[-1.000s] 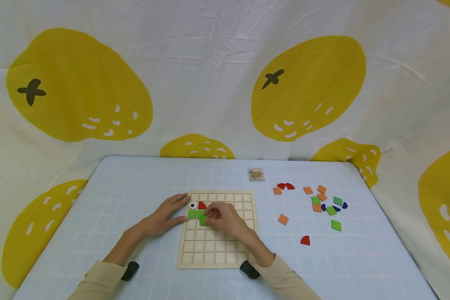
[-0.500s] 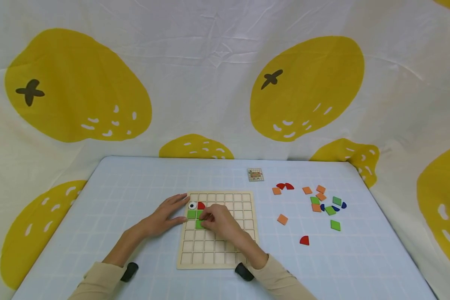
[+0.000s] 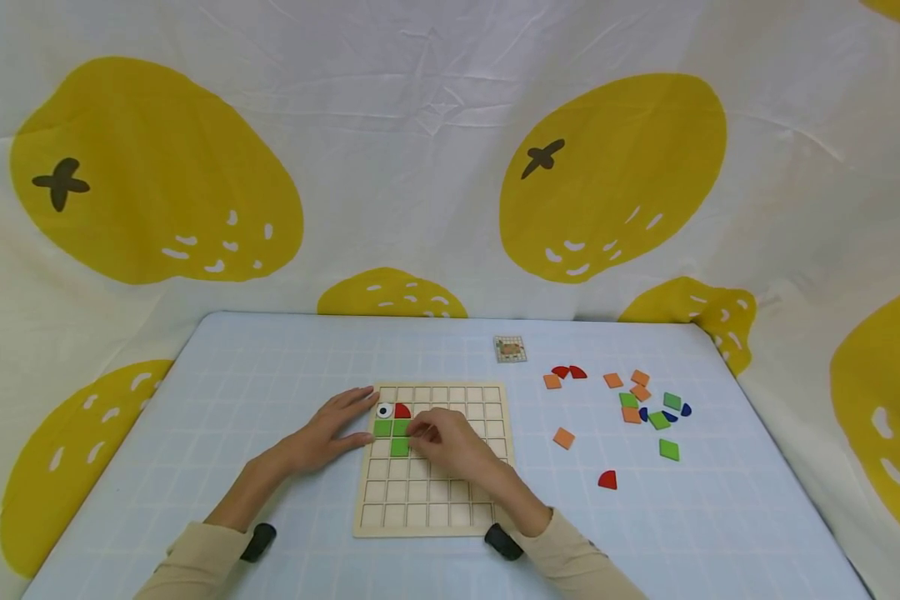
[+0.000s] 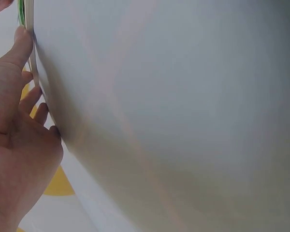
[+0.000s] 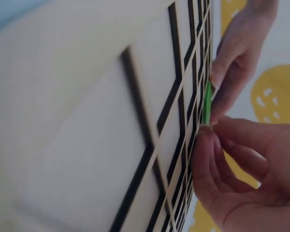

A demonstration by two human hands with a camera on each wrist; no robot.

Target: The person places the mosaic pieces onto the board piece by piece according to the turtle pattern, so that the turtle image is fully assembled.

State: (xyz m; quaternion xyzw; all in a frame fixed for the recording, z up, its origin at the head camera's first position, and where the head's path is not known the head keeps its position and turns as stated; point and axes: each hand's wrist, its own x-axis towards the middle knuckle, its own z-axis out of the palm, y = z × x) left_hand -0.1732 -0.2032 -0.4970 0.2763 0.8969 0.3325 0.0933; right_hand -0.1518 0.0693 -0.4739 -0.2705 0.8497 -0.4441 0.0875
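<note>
The green tile [image 3: 399, 448] lies on the grid board [image 3: 416, 516], in the second column from the left, just on the near side of another green tile [image 3: 401, 427]. Our right hand [image 3: 453, 446] has curled fingers, the tips close together at the first tile's right edge; we cannot tell whether they pinch it. Our left hand [image 3: 324, 435] rests against the board's left edge, thumb apart from fingers. To seat the tile well, we should square its sides, press it flat and steady the board.
</note>
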